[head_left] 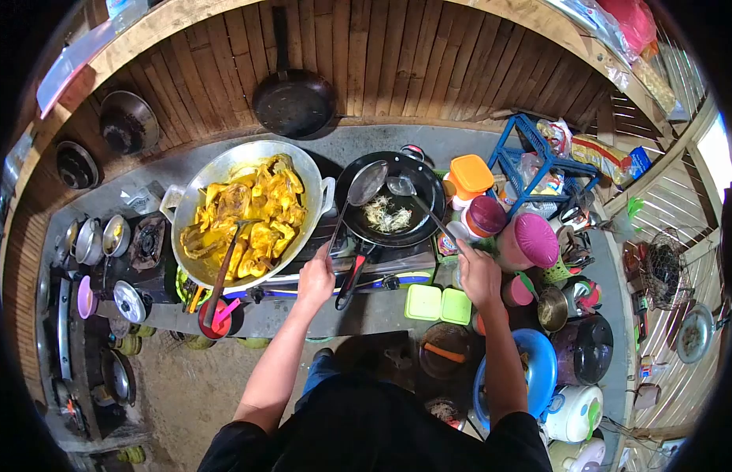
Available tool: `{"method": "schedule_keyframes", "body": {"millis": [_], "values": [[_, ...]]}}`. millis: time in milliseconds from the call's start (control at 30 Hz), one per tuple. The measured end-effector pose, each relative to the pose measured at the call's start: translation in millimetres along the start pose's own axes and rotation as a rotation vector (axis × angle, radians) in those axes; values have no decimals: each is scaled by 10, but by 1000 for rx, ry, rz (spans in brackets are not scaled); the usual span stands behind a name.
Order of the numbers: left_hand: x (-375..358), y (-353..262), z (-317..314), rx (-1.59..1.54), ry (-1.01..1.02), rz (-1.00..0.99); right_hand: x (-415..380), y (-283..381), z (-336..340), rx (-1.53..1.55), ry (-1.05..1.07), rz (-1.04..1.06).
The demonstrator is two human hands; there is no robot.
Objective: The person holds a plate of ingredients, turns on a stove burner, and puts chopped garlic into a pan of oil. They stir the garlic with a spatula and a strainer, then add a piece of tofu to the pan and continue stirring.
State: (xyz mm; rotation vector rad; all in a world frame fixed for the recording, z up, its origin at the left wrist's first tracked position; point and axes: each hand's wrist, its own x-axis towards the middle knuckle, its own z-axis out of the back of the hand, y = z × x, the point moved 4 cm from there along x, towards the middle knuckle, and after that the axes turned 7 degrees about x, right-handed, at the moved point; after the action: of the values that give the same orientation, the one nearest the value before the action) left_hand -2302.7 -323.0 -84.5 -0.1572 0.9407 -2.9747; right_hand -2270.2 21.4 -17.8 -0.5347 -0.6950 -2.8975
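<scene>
In my left hand (316,278) is the handle of a round skimmer (367,182), its bowl over the left part of a black frying pan (358,224). My right hand (478,271) grips the handle of a metal spatula (401,186), whose blade is over the pan near the skimmer. Pale shredded food (387,215) lies in dark liquid in the pan. The pan's black and red handle (352,281) points toward me, untouched. Left of it, a large metal wok (181,228) holds yellow pieces in yellow liquid, with a wooden utensil (224,275) resting in it.
An orange-lidded container (471,173), a pink-lidded one (536,240) and a blue rack (539,157) crowd the right. Green boxes (423,302) sit at the counter's front edge. A blue basin (541,358) is beside my right forearm. Another pan (293,104) hangs behind.
</scene>
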Motion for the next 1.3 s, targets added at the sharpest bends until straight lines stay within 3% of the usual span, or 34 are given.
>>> {"method": "schedule_keyframes", "body": {"millis": [133, 233, 333, 400, 500, 667, 867, 1033, 1300], "values": [[-35, -82, -22, -49, 61, 40, -12, 9, -51, 13, -30, -53], [-39, -158, -45, -13, 98, 33, -44, 51, -103, 58, 63, -39], [-32, -150, -70, -26, 34, -6, -81, -28, -148, 144, 75, -119], [-33, -143, -68, -41, 17, -22, -106, -136, -185, 154, 80, -290], [-63, -190, -44, -64, 16, -56, -70, -170, -197, 162, 46, -317], [-143, -239, -160, 49, 90, -141, 89, -160, -322, 219, 25, -313], [-112, -279, -111, 93, 144, -54, 132, 2, -184, 260, 40, -300], [-36, -241, -22, 70, 101, -51, 45, -2, -81, 203, 18, -224], [-166, -310, -67, 37, 76, -123, 46, 92, -72, 110, 37, -319]]}}
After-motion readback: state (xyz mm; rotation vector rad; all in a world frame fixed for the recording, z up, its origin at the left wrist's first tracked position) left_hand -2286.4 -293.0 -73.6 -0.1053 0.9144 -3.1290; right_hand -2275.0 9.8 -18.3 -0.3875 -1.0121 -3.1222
